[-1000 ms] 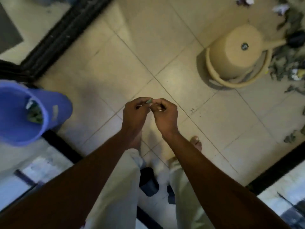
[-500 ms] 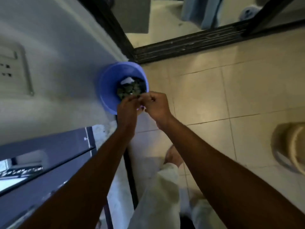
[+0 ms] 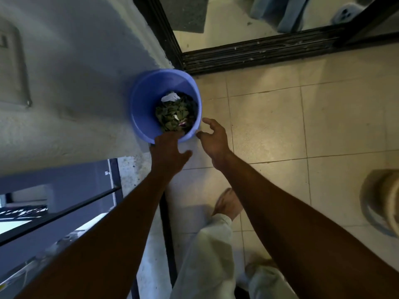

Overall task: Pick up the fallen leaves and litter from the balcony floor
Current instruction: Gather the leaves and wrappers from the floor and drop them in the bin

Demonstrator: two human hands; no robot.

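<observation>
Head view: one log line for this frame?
step: at bucket | left hand: open, over blue bucket rim | right hand: open, empty, beside bucket | contents: leaves, white scrap

The beige tiled floor [image 3: 269, 126] carries a blue bucket [image 3: 146, 100] against the wall and a tan upturned pot [image 3: 384, 201] at right.

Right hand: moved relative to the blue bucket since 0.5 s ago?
Yes. The right hand has drawn off the blue bucket rim, rightward over the tiles, apart from the left hand, fingers spread.

Beige pot [image 3: 386, 203] right edge; black door track [image 3: 259, 55].
</observation>
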